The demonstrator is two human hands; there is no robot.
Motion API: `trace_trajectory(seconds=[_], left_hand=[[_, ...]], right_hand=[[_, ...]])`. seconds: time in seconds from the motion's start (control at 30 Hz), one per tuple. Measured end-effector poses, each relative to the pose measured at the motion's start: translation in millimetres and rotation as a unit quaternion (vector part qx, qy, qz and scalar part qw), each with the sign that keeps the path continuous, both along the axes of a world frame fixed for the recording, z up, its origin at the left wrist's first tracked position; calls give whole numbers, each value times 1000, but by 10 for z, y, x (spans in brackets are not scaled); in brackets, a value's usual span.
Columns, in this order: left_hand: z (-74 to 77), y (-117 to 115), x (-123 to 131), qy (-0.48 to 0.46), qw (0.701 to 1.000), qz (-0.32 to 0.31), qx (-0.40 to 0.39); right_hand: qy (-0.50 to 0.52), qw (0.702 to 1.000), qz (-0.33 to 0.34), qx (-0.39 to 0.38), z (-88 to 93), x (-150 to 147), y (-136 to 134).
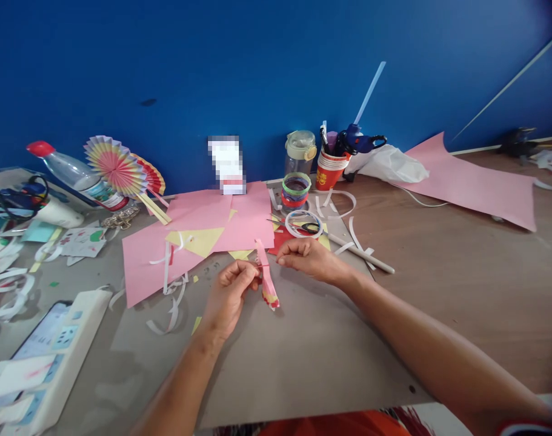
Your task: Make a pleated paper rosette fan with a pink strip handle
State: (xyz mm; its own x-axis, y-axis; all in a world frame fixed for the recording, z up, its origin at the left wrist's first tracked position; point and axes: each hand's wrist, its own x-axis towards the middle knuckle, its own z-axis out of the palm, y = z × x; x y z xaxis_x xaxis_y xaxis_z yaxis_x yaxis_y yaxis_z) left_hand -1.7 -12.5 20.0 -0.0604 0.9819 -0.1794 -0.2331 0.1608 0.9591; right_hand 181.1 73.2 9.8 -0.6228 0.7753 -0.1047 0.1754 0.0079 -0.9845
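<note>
My left hand (228,297) and my right hand (308,259) meet over a grey board (303,357). Between them they hold a folded pink paper strip (266,280) with a red and yellow end pointing down. The left hand's fingers are curled and pinch the strip from the left. On the right, my fingers are pinched on what looks like a thin thread or band crossing the strip's middle. Pink paper sheets (198,236) with a yellow triangle (197,240) lie just beyond the hands.
Finished pleated paper fans (121,169) lie at back left by a plastic bottle (76,175). Scissors (303,227), tape rolls (296,191), a red cup of pens (331,166) and a jar (300,150) stand behind. White paper strips (171,303) litter the board. A phone (43,330) lies left.
</note>
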Motion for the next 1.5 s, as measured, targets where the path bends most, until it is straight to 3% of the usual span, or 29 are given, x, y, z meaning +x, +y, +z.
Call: trace_trajectory(seconds=[0.17, 0.27, 0.43, 0.53, 0.73, 0.93, 1.13, 1.27, 1.4, 1.5], left_hand=[[19, -45, 12, 83, 990, -14, 112], [13, -80, 13, 89, 986, -40, 133], [-11, -78, 14, 70, 988, -72, 114], [8, -38, 26, 126, 987, -47, 92], [29, 21, 12, 160, 985, 6, 68], [-9, 2, 13, 141, 988, -17, 64], [-4, 6, 34, 158, 986, -24, 50], [11, -1, 59, 219, 972, -31, 74], [55, -31, 104, 331, 938, -37, 95], [63, -41, 104, 299, 951, -42, 70]], right_hand=[[-45, 999, -18, 19, -4, -67, -52], [-44, 999, -19, 21, 18, -97, -72], [-55, 998, -38, 0, 40, -100, -61], [-64, 997, -44, 5, 50, -85, -59], [-50, 998, 19, 39, 154, -99, -125], [6, 997, 36, 63, 199, -125, -181], [-21, 996, 42, 75, 242, -111, -240], [-57, 985, 1, 163, 314, -124, -304], [-62, 955, 34, 288, 335, -133, -338], [-23, 932, 22, 362, 321, -111, -311]])
